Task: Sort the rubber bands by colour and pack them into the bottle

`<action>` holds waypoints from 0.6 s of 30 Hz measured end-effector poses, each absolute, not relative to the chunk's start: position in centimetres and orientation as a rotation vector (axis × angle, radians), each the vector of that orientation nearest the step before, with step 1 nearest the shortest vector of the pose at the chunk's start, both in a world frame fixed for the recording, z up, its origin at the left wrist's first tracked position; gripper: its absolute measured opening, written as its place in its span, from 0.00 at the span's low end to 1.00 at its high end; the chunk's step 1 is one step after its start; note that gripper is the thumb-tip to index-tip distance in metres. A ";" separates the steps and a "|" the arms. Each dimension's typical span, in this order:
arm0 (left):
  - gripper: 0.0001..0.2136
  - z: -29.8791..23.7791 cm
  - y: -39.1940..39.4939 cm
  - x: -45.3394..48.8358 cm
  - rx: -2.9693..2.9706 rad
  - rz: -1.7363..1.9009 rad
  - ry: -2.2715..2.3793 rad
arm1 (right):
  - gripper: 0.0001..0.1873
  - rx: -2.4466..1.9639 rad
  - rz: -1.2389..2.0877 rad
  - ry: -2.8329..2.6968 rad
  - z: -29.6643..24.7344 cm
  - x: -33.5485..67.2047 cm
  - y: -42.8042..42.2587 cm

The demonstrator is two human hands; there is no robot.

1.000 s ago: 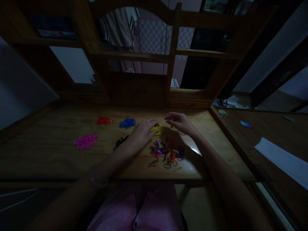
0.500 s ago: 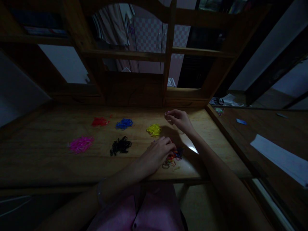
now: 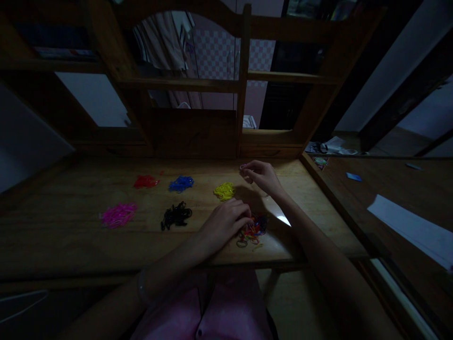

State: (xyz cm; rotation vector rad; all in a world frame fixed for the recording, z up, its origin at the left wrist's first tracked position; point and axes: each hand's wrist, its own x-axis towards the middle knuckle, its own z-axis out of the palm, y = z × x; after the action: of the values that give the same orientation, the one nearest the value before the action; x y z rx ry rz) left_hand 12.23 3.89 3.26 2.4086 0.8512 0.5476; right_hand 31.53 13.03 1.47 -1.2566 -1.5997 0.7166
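Note:
My left hand (image 3: 228, 221) rests on the wooden desk at the left edge of a mixed pile of coloured rubber bands (image 3: 255, 229). Its fingers are curled together against the pile, and whatever they pinch is hidden. Farther forward and to the right, my right hand (image 3: 264, 177) is raised a little above the desk. Its thumb and forefinger pinch a small rubber band (image 3: 242, 166), pinkish as far as the dim light shows. Just beyond my left hand lies a heap of yellow rubber bands (image 3: 224, 191).
Sorted heaps spread leftward: black bands (image 3: 177, 216), blue bands (image 3: 181, 183), red bands (image 3: 146, 182) and pink bands (image 3: 119, 215). A wooden shelf unit (image 3: 194, 134) stands along the back. On the right, a lower brown surface holds a white paper strip (image 3: 412, 230) and a small blue card (image 3: 353, 176).
My left hand has drawn slightly back to the left, showing more of the mixed pile. The right hand keeps its pinch at nearly the same spot. The whole view has shifted slightly.

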 end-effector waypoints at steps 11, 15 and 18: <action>0.07 3.8 3.9 11.5 1.963 0.580 0.917 | 0.11 -1.263 0.727 -1.609 1.4 31.5 13.1; 0.11 3.6 3.9 11.5 1.670 0.544 0.872 | 0.11 -1.253 0.726 -1.613 1.3 31.6 13.2; 0.11 3.3 4.0 11.4 1.545 0.535 0.884 | 0.11 -1.260 0.725 -1.611 1.3 31.5 13.2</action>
State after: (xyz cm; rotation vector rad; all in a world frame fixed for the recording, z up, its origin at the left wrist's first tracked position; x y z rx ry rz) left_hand 11.43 4.02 3.33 1.5447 0.8843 0.5352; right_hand 31.53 13.21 1.31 -1.2597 -1.6105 0.7248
